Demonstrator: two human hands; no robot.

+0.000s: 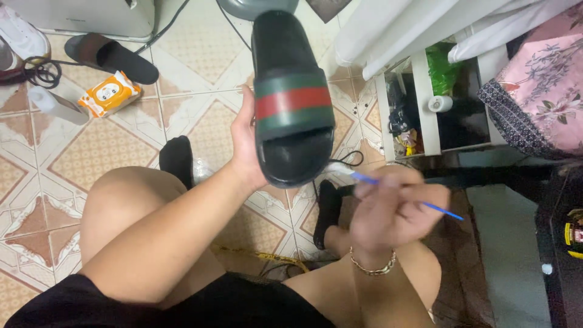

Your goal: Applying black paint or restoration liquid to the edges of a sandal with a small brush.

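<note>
Patterned tile floor (97, 152), white shelf (425, 103)

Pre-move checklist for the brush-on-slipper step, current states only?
1. Left hand grip on the black slipper: ok, held up clear of the tiled floor.
2. Right hand grip on the blue toothbrush: ok, though blurred.
3. Bristles at the slipper's near end: close, contact cannot tell.
4. Slipper's green-and-red strap faces the camera: ok.
5. Wipes pack on the floor, out past the left knee: ok.
6. Slipper surface clean: cannot tell.
</note>
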